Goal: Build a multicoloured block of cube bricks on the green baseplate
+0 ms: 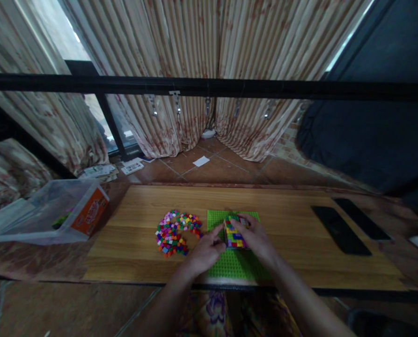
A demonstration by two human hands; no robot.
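Note:
A block built of small multicoloured toy bricks [235, 238] rests on a green studded baseplate [237, 267] in front of me. My right hand [253, 234] reaches round the block's right and far sides, its thumb lying over the top; I read it as gripping the block. At the block's left edge is my left hand [209, 249], with index finger and thumb stretched apart towards it and the other fingers curled. No brick can be made out in the left hand. Further left lies a loose heap of multicoloured bricks [168, 234], spread in a curve on the wooden tabletop [282, 206].
A clear plastic bin [54, 201] with an orange label stands left of the tabletop, a few green pieces inside. Two dark flat panels [342, 229] lie at the right. A black metal bar [209, 87] crosses beyond the table, with striped curtains [180, 42] behind it.

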